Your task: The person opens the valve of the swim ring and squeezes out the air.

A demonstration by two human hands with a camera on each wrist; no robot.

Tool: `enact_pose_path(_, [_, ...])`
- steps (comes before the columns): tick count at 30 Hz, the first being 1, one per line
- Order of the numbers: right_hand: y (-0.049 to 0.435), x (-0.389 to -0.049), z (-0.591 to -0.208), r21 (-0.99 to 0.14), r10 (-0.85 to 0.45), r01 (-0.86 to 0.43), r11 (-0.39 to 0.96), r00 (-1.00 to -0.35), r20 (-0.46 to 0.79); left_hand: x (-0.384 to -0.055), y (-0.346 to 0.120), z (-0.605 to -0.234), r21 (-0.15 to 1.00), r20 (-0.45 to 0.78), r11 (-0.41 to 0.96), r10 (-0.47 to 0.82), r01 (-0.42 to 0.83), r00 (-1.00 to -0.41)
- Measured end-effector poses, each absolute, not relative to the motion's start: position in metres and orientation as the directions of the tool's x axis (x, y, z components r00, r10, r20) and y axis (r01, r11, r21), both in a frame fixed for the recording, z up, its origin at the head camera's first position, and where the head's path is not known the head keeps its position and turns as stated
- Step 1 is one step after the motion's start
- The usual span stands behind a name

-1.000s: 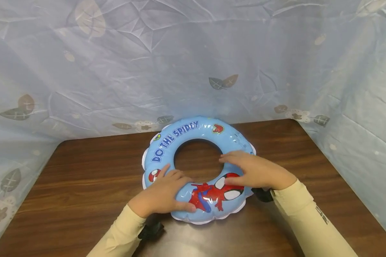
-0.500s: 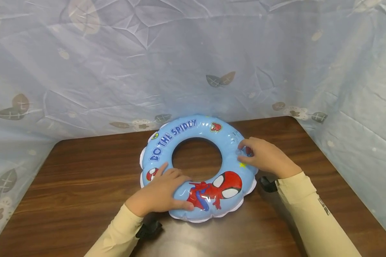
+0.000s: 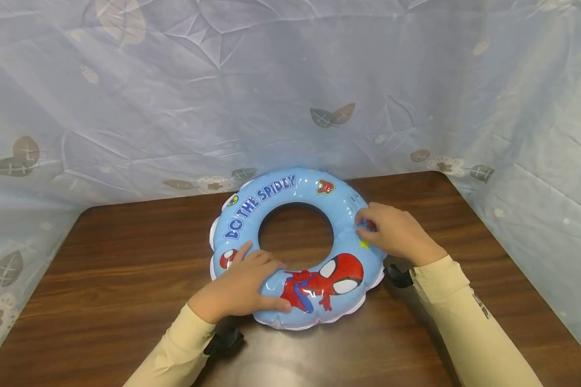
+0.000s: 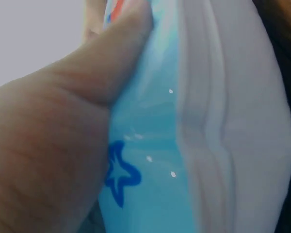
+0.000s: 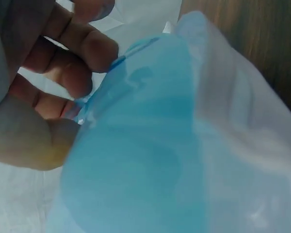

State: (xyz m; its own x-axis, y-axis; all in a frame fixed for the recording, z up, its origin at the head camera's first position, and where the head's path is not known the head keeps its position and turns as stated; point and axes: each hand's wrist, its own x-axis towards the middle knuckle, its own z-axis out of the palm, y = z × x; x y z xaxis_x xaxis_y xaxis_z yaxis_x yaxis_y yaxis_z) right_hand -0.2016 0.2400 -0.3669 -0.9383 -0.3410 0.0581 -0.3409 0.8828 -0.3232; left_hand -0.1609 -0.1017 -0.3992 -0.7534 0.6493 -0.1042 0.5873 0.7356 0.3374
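Observation:
An inflated light blue swim ring [image 3: 341, 215] with a red-and-blue masked cartoon figure and lettering lies flat on the table. My left hand [image 3: 239, 282] rests on its near left side, fingers spread over the top and thumb along the front. In the left wrist view, the thumb [image 4: 121, 53] lies against the blue vinyl beside the pale scalloped edge. On the ring's right side, my right hand [image 3: 399, 231] pinches a small clear piece, seemingly the air valve [image 5: 82, 111], between thumb and curled fingertips. The fingers partly hide that piece.
The dark wood-grain table [image 3: 140, 258] extends around the ring. A pale blue-grey curtain [image 3: 271, 107] with leaf prints hangs behind it and along both sides. Each wrist carries a black strapped device, such as the one at the right wrist [image 3: 398, 276].
My right hand has moved from the ring's lower right, over the figure's head, up to its right side and closed on the small clear piece. The left hand keeps its place.

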Motion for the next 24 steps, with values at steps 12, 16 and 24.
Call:
enact_pose_path(12, [0.189,-0.159,-0.364,-0.317,-0.631,-0.607,0.729,-0.775,0.035,-0.156,-0.096,-0.401,0.359,-0.161,0.726,0.667,0.586,-0.727])
enact_pose_path(16, [0.183,-0.149,-0.375,-0.299,-0.721,-0.676,0.674,-0.691,-0.063,-0.156,-0.099,-0.399,0.4,-0.203,0.719,0.675,0.569,-0.709])
enact_pose_path(24, [0.184,-0.146,-0.39,-0.217,-0.745,-0.717,0.663,-0.659,-0.099,-0.153,-0.091,-0.391,0.333,-0.232,0.745,0.659,0.578,-0.716])
